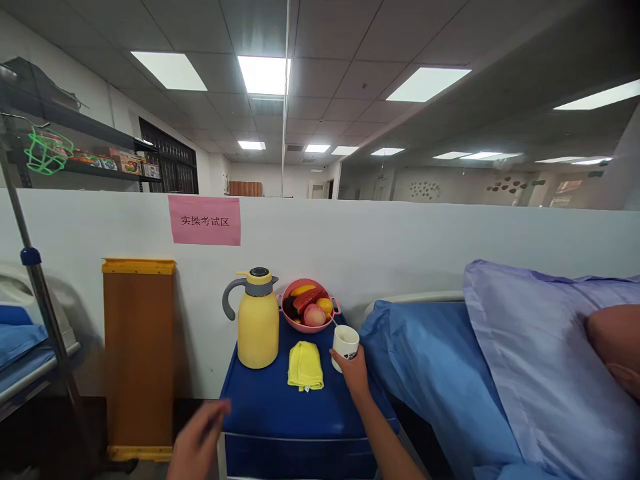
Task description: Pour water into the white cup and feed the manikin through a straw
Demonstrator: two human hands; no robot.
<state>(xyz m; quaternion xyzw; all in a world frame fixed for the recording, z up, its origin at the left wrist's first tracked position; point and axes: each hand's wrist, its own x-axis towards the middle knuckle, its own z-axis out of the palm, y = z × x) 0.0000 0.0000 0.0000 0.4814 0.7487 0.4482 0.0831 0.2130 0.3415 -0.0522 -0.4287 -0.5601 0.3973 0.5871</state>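
My right hand (354,373) grips a white cup (345,343) that stands on the blue bedside cabinet (280,407); a spoon or straw handle pokes out of the cup. My left hand (200,440) hovers low at the cabinet's front left corner, blurred, fingers loosely curled and holding nothing I can make out. On the cabinet stand a yellow thermos jug (257,323) with a grey handle, a folded yellow cloth (305,365), and a pink bowl (287,320) holding fruit.
A bed with blue sheets (425,360) and a lilac pillow (530,347) lies to the right; part of a person or manikin head (615,347) rests on it. A wooden board (139,353) leans against the white partition. An IV pole (40,293) and another bed stand left.
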